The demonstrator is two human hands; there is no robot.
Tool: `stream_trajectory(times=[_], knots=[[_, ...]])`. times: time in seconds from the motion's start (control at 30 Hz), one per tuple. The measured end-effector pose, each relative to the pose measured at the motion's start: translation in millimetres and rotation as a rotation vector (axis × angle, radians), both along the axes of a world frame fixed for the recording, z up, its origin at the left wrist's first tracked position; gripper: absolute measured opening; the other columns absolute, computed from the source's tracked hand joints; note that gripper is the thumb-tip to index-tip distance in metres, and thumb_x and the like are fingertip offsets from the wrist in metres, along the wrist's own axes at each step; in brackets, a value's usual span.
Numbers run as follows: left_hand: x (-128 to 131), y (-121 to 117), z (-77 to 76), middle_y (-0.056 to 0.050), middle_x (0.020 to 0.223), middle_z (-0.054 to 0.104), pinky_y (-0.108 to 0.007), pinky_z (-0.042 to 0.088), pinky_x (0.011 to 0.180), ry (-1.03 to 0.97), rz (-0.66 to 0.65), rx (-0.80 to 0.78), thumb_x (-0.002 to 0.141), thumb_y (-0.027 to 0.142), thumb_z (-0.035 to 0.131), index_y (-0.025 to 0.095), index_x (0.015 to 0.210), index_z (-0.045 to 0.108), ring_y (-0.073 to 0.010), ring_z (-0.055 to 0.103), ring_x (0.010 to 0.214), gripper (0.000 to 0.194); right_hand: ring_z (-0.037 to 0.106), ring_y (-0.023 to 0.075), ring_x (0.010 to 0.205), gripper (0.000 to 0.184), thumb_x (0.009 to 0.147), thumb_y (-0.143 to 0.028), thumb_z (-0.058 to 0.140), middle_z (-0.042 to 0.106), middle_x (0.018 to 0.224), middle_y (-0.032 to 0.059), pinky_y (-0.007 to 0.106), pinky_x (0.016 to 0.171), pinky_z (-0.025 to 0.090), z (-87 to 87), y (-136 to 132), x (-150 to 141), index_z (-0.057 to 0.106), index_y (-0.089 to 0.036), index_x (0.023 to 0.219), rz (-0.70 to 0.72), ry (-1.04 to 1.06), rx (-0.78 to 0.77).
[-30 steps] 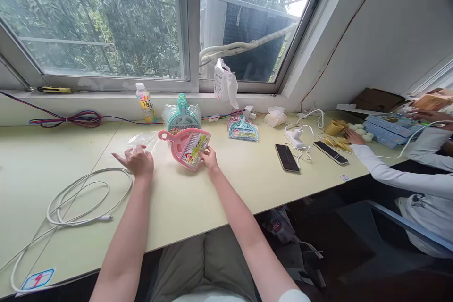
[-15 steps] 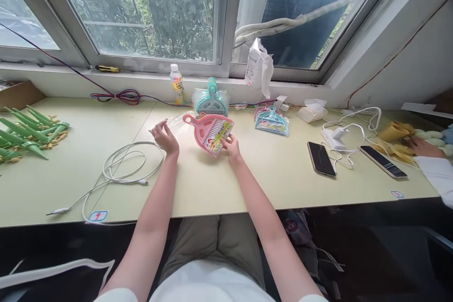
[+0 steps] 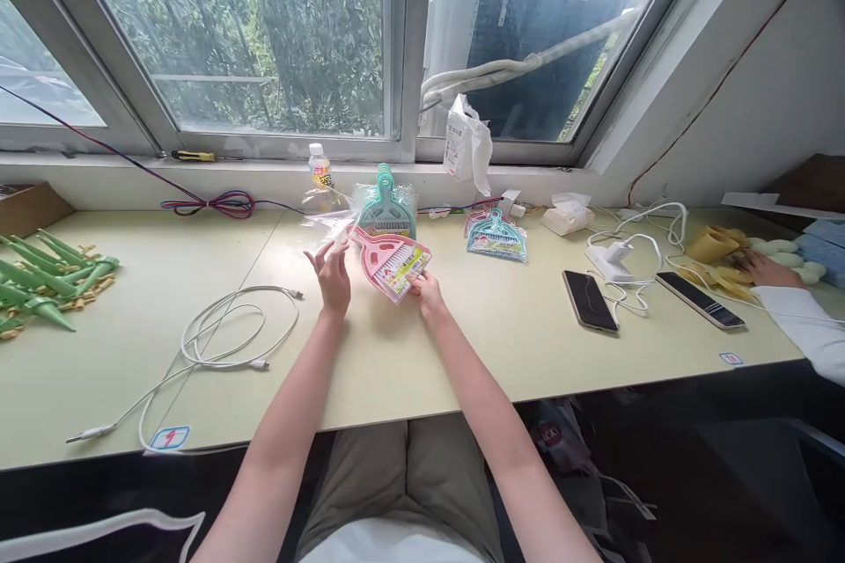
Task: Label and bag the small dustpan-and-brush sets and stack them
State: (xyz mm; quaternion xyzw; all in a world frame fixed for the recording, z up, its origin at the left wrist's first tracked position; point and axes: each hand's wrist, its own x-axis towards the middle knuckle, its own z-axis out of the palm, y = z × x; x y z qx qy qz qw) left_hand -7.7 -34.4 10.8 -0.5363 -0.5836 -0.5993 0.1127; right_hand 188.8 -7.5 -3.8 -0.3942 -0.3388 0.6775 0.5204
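A pink mini dustpan point(image 3: 375, 260) with a white-bristled brush and a printed card set in it is tilted above the table. My right hand point(image 3: 428, 292) pinches its lower right corner. My left hand point(image 3: 334, 280) is raised at the handle end with its fingers apart, and its fingertips partly cover the handle. Clear plastic film point(image 3: 325, 230) spreads out just behind those fingers; whether they touch it I cannot tell. Directly behind stand stacked turquoise dustpans point(image 3: 388, 209) in clear wrapping. To the right lies a blue dustpan set point(image 3: 496, 237), with a pink one partly hidden behind it.
A drink bottle point(image 3: 320, 165) stands by the window. A coiled white cable point(image 3: 231, 361) and green plastic pieces point(image 3: 49, 281) lie left. Right are a phone point(image 3: 591, 301), a second phone point(image 3: 700, 299), a power strip point(image 3: 611, 260) and a co-worker's hand point(image 3: 769, 268) among yellow pieces.
My left hand has moved right, up to the dustpan's handle. The clear film now rises higher behind its fingers. My right hand keeps its grip, and the camera view has shifted slightly.
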Motion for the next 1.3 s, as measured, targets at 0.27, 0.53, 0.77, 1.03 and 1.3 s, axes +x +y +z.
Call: stream_trajectory(times=[0.27, 0.53, 0.77, 1.03, 1.3], knots=[[-8.8, -3.0, 6.0, -0.011, 0.115, 0.069, -0.050, 0.004, 0.123, -0.170, 0.132, 0.051, 0.100, 0.025, 0.038, 0.021, 0.114, 0.065, -0.0205, 0.052, 0.127, 0.031, 0.072, 0.0182, 0.068, 0.032, 0.069, -0.014, 0.078, 0.076, 0.085, 0.0036, 0.029, 0.065, 0.060, 10.1, -4.1, 5.9, 0.063, -0.017, 0.097, 0.146, -0.053, 0.087], [-5.0, -2.5, -0.1, -0.009, 0.118, 0.069, -0.052, 0.005, 0.123, -0.131, 0.109, 0.032, 0.100, 0.027, 0.037, 0.022, 0.118, 0.064, -0.0202, 0.056, 0.119, 0.033, 0.073, 0.0193, 0.066, 0.029, 0.071, -0.007, 0.075, 0.076, 0.078, 0.0033, 0.033, 0.068, 0.062, 9.0, -4.1, 2.9, 0.064, -0.017, 0.096, 0.158, -0.087, 0.041], [4.6, -0.6, -6.8, -0.006, 0.112, 0.071, -0.046, 0.009, 0.125, 0.095, -0.053, 0.034, 0.100, 0.022, 0.035, 0.024, 0.119, 0.065, -0.0166, 0.060, 0.117, 0.036, 0.074, 0.0203, 0.077, 0.023, 0.075, 0.001, 0.067, 0.076, 0.084, 0.0063, 0.037, 0.080, 0.062, 6.1, -4.4, 1.5, 0.064, -0.014, 0.092, 0.054, 0.027, -0.170], [6.0, 0.5, -8.7, -0.005, 0.117, 0.071, -0.046, 0.012, 0.125, 0.181, -0.106, 0.055, 0.099, 0.019, 0.031, 0.025, 0.118, 0.064, -0.0158, 0.059, 0.121, 0.039, 0.074, 0.0206, 0.077, 0.036, 0.070, 0.001, 0.070, 0.076, 0.088, 0.0039, 0.040, 0.081, 0.062, 10.4, -4.9, 5.3, 0.063, -0.016, 0.102, 0.137, -0.001, -0.107], [17.2, -9.5, -4.6, -0.015, 0.151, 0.045, -0.052, 0.002, 0.123, 0.192, -0.056, 0.094, 0.095, 0.048, 0.043, 0.020, 0.138, 0.048, -0.0259, 0.031, 0.147, 0.051, 0.074, 0.0202, 0.079, 0.034, 0.073, -0.006, 0.071, 0.075, 0.095, 0.0049, 0.038, 0.081, 0.063, 12.9, -3.6, 9.5, 0.059, -0.019, 0.102, 0.059, -0.073, -0.042]])
